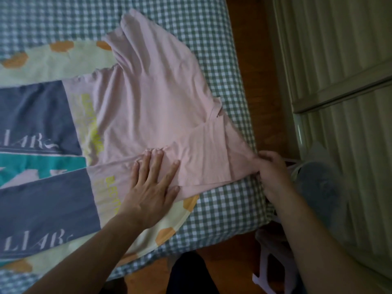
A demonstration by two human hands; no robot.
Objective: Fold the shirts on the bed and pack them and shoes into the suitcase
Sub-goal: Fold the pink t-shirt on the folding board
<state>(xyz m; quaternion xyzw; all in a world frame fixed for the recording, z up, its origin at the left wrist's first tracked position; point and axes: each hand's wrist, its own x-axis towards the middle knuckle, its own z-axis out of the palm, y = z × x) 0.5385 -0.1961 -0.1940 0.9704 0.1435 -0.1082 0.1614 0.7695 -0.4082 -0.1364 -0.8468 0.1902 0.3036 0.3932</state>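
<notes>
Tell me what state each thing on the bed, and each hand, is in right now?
pink shirt: spread out, partly folded, wrinkled.
left hand: flat, pressing the shirt's folded edge.
right hand: pinching the shirt's corner at the bed edge.
printed shirt: lying flat beneath the pink one.
checked bedsheet: spread over the bed.

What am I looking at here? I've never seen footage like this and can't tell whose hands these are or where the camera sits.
There is no machine here: a person wears one wide-angle camera on the head, looking down at their own two bare hands. The single picture is that head view. On a bed with a green checked sheet lies a pink shirt, spread over a cream cloth with orange patches; a blue and teal printed garment lies at the left. The left hand presses flat on the pink shirt with straight fingers. The right hand pinches the shirt's corner at the bed's edge. No suitcase shows in the picture.
</notes>
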